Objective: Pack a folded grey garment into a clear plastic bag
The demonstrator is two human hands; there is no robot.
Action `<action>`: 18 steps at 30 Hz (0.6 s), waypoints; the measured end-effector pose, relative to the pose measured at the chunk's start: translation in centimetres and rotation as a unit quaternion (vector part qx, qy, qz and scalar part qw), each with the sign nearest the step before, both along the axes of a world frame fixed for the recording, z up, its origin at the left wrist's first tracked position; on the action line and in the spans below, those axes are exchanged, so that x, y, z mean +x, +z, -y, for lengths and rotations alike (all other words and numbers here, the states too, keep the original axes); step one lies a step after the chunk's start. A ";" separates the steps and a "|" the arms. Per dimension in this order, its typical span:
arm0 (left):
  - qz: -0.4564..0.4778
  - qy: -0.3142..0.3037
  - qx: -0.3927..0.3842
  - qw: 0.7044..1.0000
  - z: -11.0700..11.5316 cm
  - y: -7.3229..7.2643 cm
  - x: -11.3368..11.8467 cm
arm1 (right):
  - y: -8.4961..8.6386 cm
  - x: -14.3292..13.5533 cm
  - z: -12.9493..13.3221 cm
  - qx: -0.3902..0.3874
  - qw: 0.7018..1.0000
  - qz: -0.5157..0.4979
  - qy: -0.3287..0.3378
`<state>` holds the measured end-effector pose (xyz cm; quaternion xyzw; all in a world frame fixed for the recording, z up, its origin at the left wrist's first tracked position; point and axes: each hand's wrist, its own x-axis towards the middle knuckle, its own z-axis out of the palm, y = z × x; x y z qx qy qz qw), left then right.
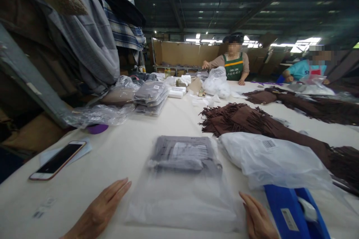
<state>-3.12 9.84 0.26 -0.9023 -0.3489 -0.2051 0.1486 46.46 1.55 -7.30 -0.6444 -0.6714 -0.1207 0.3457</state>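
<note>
A folded grey garment inside a clear plastic bag [183, 179] lies flat on the white table [117, 153] right in front of me. My left hand [102, 209] rests flat on the table just left of the bag's near end, fingers together and holding nothing. On the bag's right side, my right hand [256, 218] lies flat at its near corner, touching the plastic edge. Both palms face down.
A blue tape dispenser [294, 213] sits by my right hand. Empty plastic bags [272, 158] and brown fringed garments [252, 119] lie to the right. A phone [57, 160] lies at left; packed grey bags [150, 95] are stacked beyond. Two people work at the far end.
</note>
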 end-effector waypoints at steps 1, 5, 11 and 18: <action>-0.004 0.004 0.012 1.000 -0.9 -0.2 0.2 | 0.5 0.3 -1.4 0.002 1.000 0.004 -0.004; -0.035 -0.073 0.051 0.995 -4.6 -0.5 2.3 | 1.5 0.0 -5.1 -0.024 0.998 0.032 0.056; -0.088 -0.189 0.048 0.977 -7.8 0.6 4.0 | 2.8 -0.9 -6.4 -0.076 0.980 0.072 0.171; -0.021 -0.202 -0.325 0.923 -7.8 0.0 3.5 | 5.3 -1.0 -6.7 -0.117 0.943 0.029 0.309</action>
